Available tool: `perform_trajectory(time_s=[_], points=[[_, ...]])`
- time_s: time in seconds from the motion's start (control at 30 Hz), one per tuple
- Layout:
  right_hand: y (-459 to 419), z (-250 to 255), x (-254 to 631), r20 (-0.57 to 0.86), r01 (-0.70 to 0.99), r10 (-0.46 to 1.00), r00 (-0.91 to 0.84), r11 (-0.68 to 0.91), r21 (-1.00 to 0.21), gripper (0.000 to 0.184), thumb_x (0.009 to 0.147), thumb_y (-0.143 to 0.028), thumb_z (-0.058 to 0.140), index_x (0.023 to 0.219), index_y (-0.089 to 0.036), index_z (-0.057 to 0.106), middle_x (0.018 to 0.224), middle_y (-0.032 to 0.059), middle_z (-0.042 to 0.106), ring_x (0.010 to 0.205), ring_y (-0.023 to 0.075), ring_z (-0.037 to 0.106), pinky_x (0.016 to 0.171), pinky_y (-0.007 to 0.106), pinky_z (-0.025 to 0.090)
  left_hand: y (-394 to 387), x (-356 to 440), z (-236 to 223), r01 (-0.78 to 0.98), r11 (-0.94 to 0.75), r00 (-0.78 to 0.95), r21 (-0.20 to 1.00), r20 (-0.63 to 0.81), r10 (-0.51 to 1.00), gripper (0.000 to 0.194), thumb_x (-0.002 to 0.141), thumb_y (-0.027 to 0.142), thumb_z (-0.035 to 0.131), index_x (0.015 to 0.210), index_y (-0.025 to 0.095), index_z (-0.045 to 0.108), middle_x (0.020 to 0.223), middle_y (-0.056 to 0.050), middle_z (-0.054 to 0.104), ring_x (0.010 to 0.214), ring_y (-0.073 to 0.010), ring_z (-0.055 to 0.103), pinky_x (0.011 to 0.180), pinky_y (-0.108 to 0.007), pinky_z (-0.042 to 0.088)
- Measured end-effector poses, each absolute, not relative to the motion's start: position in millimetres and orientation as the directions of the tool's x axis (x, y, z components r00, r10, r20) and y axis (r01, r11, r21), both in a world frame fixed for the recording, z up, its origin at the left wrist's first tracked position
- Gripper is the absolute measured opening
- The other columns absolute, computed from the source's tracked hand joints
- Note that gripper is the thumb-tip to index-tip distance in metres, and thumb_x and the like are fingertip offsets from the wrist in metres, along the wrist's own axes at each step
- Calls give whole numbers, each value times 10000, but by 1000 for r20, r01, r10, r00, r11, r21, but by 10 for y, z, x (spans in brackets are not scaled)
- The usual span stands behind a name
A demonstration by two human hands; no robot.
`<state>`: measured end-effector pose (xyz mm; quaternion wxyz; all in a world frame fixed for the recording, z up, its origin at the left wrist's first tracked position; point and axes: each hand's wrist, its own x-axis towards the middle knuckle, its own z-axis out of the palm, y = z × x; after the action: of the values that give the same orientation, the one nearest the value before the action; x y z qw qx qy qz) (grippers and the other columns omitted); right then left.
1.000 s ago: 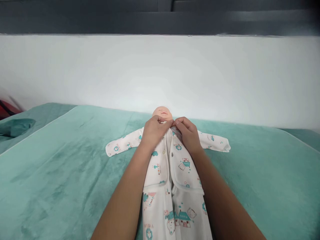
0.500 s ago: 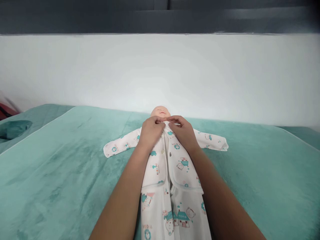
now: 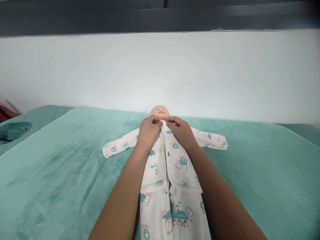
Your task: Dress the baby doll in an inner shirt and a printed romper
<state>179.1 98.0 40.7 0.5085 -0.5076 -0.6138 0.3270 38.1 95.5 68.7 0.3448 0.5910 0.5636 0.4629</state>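
A baby doll [image 3: 160, 110] lies on its back with its head toward the wall, sleeves stretched out to both sides. It wears a white printed jacket [image 3: 155, 166] over matching white trousers [image 3: 155, 213]. At the collar, my left hand [image 3: 150, 130] pinches one front edge of the jacket. My right hand [image 3: 180, 131] pinches the other edge close beside it, the fingertips of both nearly meeting under the doll's chin. Below my hands the jacket front hangs apart, with snap buttons [image 3: 161, 151] showing along the edges. The fingers cover the collar closure itself.
A green plush cover [image 3: 62, 173] spreads under the doll. Behind it rises a white wall [image 3: 160, 66] with a dark band [image 3: 100, 20] above. A darker green bundle [image 3: 15, 130] and something red [image 3: 6, 113] sit at the far left.
Both hands stay at the collar with nearly the same grip. The whole view has shifted very slightly; the doll and jacket lie as before.
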Motion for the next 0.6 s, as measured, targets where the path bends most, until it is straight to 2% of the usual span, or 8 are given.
perform_trajectory(time_s=[0.17, 0.33, 0.47, 0.6], points=[[976, 452, 1781, 292, 343, 956, -40, 288, -894, 235, 831, -278, 536, 950, -231, 732, 1099, 34, 734, 1029, 232, 644, 958, 402, 444, 964, 393, 673, 324, -124, -73, 938, 155, 985, 138, 720, 161, 589, 781, 183, 711, 688, -19, 662, 651, -161, 584, 659, -271, 452], [980, 453, 1784, 302, 340, 951, -62, 305, -890, 181, 828, -293, 532, 838, -223, 698, 1042, 22, 738, 993, 226, 645, 949, 392, 447, 990, 412, 654, 385, -152, -85, 910, 199, 976, 209, 693, 127, 561, 784, 190, 739, 691, -39, 667, 743, -195, 609, 716, -291, 471], [987, 461, 1769, 271, 365, 962, -43, 268, -892, 175, 824, -310, 528, 810, -217, 676, 1044, 41, 731, 1009, 233, 635, 950, 394, 439, 1004, 412, 650, 467, -178, -64, 866, 233, 970, 138, 689, 154, 568, 645, 192, 694, 633, -30, 622, 704, -191, 579, 686, -292, 457], [980, 484, 1767, 231, 411, 972, -46, 229, -882, 178, 809, -314, 522, 813, -215, 670, 1020, 46, 723, 990, 244, 628, 940, 410, 439, 1011, 402, 657, 509, -181, -25, 841, 225, 974, 216, 695, 157, 547, 483, 199, 560, 530, -8, 516, 624, -168, 520, 634, -282, 418]])
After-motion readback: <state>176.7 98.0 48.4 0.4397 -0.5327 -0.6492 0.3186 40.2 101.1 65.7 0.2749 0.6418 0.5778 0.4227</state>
